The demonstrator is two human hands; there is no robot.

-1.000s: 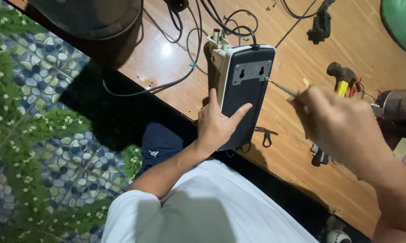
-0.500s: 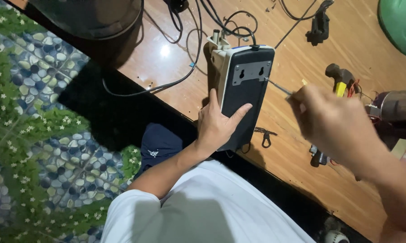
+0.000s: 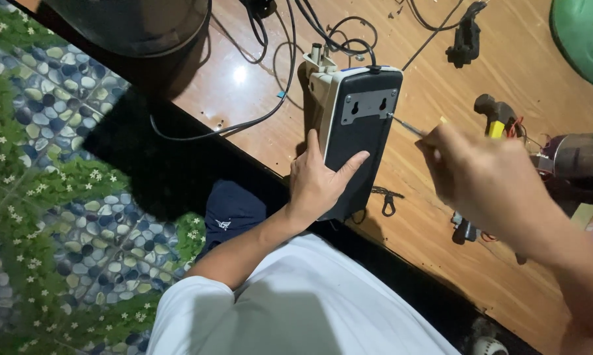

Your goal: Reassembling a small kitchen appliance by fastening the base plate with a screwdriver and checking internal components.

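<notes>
A box-shaped device (image 3: 362,135) with a dark back panel, a grey metal mounting plate and a cream side stands on a wooden table (image 3: 441,217). My left hand (image 3: 319,181) rests flat on its lower left part, thumb up along the cream side. My right hand (image 3: 483,177) holds a thin screwdriver (image 3: 407,126) whose tip touches the device's right edge, beside the grey plate. Black cables run out of the device's top.
Black cables (image 3: 276,66) loop across the table behind the device. A dark round object (image 3: 138,23) sits top left, a green one (image 3: 582,39) top right. Small tools (image 3: 500,115) and a dark cylinder (image 3: 582,158) lie at the right. A pebble-pattern floor (image 3: 53,197) lies left.
My right hand has shifted slightly with the screwdriver while its tip stays at the device's right edge. My left hand has not moved.
</notes>
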